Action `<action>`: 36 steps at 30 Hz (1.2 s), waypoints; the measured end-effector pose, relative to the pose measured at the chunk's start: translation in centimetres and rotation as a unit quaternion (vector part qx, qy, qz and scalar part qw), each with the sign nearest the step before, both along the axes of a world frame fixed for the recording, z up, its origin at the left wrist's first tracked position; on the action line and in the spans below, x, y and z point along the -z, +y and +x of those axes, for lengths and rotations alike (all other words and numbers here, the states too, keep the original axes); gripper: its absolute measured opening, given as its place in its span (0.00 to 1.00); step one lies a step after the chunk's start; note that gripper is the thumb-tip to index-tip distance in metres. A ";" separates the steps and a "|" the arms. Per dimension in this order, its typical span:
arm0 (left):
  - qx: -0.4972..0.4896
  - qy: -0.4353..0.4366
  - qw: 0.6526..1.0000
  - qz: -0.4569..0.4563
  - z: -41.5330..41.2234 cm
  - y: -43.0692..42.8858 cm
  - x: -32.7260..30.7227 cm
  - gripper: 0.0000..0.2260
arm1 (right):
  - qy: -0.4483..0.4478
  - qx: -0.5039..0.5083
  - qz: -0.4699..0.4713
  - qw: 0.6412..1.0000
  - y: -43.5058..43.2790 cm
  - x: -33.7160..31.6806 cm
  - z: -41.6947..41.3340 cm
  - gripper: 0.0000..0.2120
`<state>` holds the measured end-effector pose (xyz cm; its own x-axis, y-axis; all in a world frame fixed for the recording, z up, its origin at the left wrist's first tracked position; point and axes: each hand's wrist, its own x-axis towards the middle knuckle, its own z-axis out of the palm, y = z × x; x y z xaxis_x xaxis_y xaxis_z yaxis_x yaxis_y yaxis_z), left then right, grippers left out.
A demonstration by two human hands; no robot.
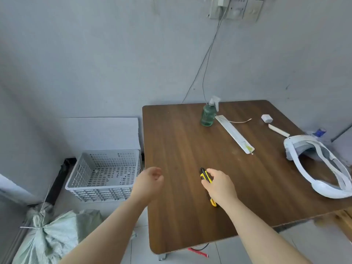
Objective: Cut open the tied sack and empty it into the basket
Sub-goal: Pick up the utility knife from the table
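Note:
A pale green woven sack (51, 239), tied at its neck, lies on the floor at the lower left. Beyond it stands a grey perforated plastic basket (103, 184) with nothing inside. On the brown wooden table (175, 141) lies a yellow and black utility knife (206, 178). My right hand (219, 185) rests over the knife, fingers curled around its handle. My left hand (150, 181) hovers over the table's left edge, fingers loosely curled and holding nothing.
A green spray bottle (208, 115), a long white packet (235, 135), a small white block (266, 118) and a white headset (320, 164) lie on the far and right parts of the table. A cable (206, 60) hangs from wall sockets.

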<state>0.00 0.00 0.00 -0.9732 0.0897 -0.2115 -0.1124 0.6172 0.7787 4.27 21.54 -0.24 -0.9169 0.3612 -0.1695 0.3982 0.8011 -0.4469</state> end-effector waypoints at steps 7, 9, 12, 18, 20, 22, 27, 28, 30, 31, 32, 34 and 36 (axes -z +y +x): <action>0.007 -0.044 0.998 -0.037 -2.9 3.1 5.8 0.15 | -0.055 0.033 0.018 0.998 3.1 6.2 -1.4 0.19; 0.009 -0.047 0.998 -0.050 -3.4 3.4 7.3 0.15 | -0.056 0.043 0.023 0.997 3.4 7.8 -1.6 0.20; 0.010 -0.059 0.997 -0.054 -3.9 3.5 9.2 0.15 | -0.061 0.054 0.026 0.996 3.4 10.1 -2.1 0.19; 0.000 -0.065 0.996 -0.066 -4.1 2.9 11.9 0.16 | -0.036 0.073 0.056 0.995 3.0 13.0 -2.7 0.18; 0.000 -0.066 0.996 -0.067 -4.1 2.5 12.4 0.15 | -0.036 0.073 0.052 0.995 2.9 13.4 -2.9 0.19; -0.005 -0.069 0.996 -0.064 -4.0 2.1 12.7 0.15 | -0.044 0.076 0.045 0.995 2.7 13.6 -3.1 0.19; -0.011 -0.076 0.995 -0.062 -3.6 0.7 12.8 0.15 | -0.094 0.068 0.018 0.993 1.4 13.0 -3.3 0.19; -0.012 -0.078 0.995 -0.063 -3.5 0.4 12.7 0.16 | -0.098 0.067 -0.001 0.993 1.0 12.9 -3.2 0.19; -0.018 -0.082 0.995 -0.063 -3.2 -0.3 12.3 0.16 | -0.096 0.061 -0.040 0.993 0.2 12.4 -3.1 0.17; -0.022 -0.084 0.995 -0.059 -3.0 -0.7 12.0 0.16 | -0.095 0.049 -0.053 0.993 -0.3 12.0 -3.0 0.16; -0.027 -0.087 0.994 -0.055 -2.7 -1.2 11.6 0.16 | -0.095 0.038 -0.069 0.992 -0.8 11.5 -2.9 0.16; -0.038 -0.089 0.994 -0.046 -2.1 -2.4 10.7 0.16 | -0.090 0.020 -0.130 0.987 -2.2 10.3 -2.8 0.16; -0.056 -0.086 0.994 -0.040 -1.5 -3.9 9.6 0.15 | -0.083 0.000 -0.192 0.978 -4.0 8.8 -2.7 0.17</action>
